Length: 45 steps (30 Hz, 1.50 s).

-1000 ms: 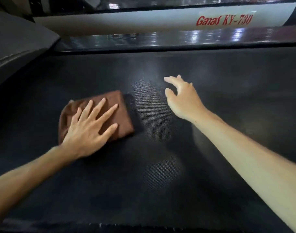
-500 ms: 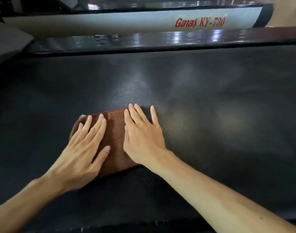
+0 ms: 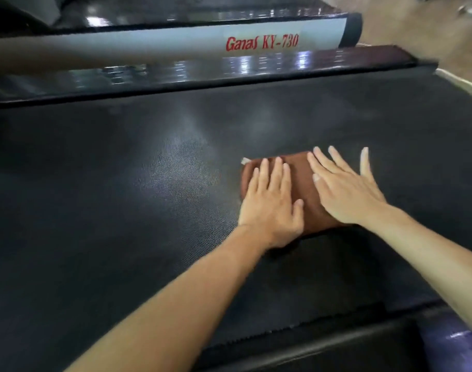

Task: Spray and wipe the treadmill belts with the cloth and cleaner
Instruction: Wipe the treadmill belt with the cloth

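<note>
A folded brown cloth (image 3: 306, 189) lies flat on the black textured treadmill belt (image 3: 149, 210), right of centre. My left hand (image 3: 272, 205) presses on the cloth's left half with straight fingers. My right hand (image 3: 344, 189) lies flat beside it, palm on the cloth's right half and fingertips reaching past its far edge onto the belt. A pale sheen shows on the belt to the left of the cloth. No cleaner bottle is in view.
Beyond the belt run a glossy dark side rail (image 3: 229, 68) and a silver frame bar (image 3: 175, 44) with red lettering "Ganas KY-730". A black near side rail (image 3: 323, 345) borders the belt at the bottom. Wooden floor (image 3: 430, 28) shows at top right.
My right hand came down from above the belt onto the cloth beside my left hand. Both hands then slid the cloth to the right along the belt.
</note>
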### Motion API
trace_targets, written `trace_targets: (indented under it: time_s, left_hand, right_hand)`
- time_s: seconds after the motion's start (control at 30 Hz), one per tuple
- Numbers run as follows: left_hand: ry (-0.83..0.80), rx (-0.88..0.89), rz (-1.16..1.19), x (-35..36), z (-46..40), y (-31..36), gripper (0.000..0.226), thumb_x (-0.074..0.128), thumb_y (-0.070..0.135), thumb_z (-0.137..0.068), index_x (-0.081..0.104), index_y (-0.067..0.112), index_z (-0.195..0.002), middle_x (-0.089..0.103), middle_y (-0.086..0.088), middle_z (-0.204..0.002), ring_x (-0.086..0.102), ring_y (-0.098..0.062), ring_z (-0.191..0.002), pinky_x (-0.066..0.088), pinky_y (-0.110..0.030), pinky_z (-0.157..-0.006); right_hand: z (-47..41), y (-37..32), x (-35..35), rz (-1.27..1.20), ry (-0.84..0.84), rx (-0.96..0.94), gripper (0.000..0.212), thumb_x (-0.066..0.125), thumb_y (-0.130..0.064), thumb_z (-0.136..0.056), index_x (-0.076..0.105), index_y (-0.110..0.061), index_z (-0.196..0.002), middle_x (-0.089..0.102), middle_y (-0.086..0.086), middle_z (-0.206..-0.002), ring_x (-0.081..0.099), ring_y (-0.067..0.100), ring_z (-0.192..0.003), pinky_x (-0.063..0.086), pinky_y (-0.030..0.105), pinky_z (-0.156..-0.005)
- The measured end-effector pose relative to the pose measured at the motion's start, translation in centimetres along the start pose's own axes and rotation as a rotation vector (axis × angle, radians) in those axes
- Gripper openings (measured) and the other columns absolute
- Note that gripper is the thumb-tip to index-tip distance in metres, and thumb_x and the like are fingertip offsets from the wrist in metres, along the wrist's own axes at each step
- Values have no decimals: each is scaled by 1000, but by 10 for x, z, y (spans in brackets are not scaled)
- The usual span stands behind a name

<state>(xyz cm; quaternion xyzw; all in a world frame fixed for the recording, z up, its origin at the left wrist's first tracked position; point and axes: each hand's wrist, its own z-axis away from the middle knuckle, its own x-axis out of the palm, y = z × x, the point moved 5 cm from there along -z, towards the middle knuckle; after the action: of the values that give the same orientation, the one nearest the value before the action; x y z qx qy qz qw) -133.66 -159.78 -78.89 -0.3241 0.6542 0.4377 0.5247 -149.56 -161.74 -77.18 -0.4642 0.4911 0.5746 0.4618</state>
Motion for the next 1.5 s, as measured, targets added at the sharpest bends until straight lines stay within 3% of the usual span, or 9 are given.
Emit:
trace_targets:
  time_s: [0.1,0.2,0.33,0.43,0.67,0.83,1.03,1.27,1.5]
  left_hand:
    - [-108,59,38,5,-11,25,80,31,45,-105,-3,0,-161,-11,-18,-170,-16,-34,-156,-12,-44,-126]
    - [-84,151,125,-15,-1,2,76,38,40,-105,9,-2,-161,-1,-20,-170,-5,-32,-157,-10,-37,-126]
    - [26,13,83,-38,23,-64,77,24,46,-96,19,6,-162,10,-11,-171,2,-27,-158,-4,-40,-127]
    - [-49,-101,-48,-32,29,-103,79,17,51,-95,12,13,-164,3,-3,-172,-4,-21,-158,-5,-47,-128]
    - [48,-109,-1,-23,31,-117,74,14,42,-94,16,18,-164,10,5,-171,4,-12,-158,3,-43,-128]
    - [38,-106,-10,-23,30,-115,71,15,40,-96,15,17,-164,9,4,-172,4,-14,-158,5,-45,-127]
    - [42,-112,-28,-23,30,-115,66,24,34,-100,18,14,-162,13,1,-171,9,-16,-157,10,-48,-125]
    - [41,-127,-42,-23,30,-115,64,26,33,-103,14,16,-163,10,2,-172,5,-14,-158,6,-47,-126]
    - [40,-128,-42,-22,32,-116,63,28,32,-104,14,15,-164,7,2,-172,3,-14,-158,6,-47,-127]
  right_hand:
    - [10,20,-9,96,-64,62,61,14,-30,-108,5,-17,-166,-3,-4,-174,-13,16,-159,-12,63,-123]
    - [6,-6,-22,-117,31,131,61,29,-31,-108,19,-10,-164,4,9,-173,-5,21,-160,-5,51,-128]
    - [9,-40,-1,-319,-29,322,98,18,-78,-97,1,-10,-165,-8,19,-171,-11,32,-159,-8,49,-128]
    - [-18,-50,6,-288,-29,438,119,18,-92,-85,-6,-6,-164,-12,27,-168,-15,40,-157,-10,58,-125]
    - [44,-71,8,-226,19,177,100,14,-94,-83,-8,-39,-163,-13,22,-170,-16,37,-157,-11,58,-125]
    - [-1,-13,4,-254,-72,498,104,18,-91,-86,-5,-29,-165,-14,30,-167,-16,46,-155,-8,65,-123]
    - [57,-90,4,-252,0,157,107,25,-100,-74,-6,-46,-162,-14,17,-171,-18,40,-156,-12,62,-123]
    - [45,-22,9,-286,-71,488,112,26,-102,-72,-1,-44,-163,-12,19,-171,-15,42,-156,-9,65,-122]
    - [124,-75,16,-238,62,201,108,29,-102,-70,2,-50,-161,-6,12,-173,-10,35,-158,-4,59,-126]
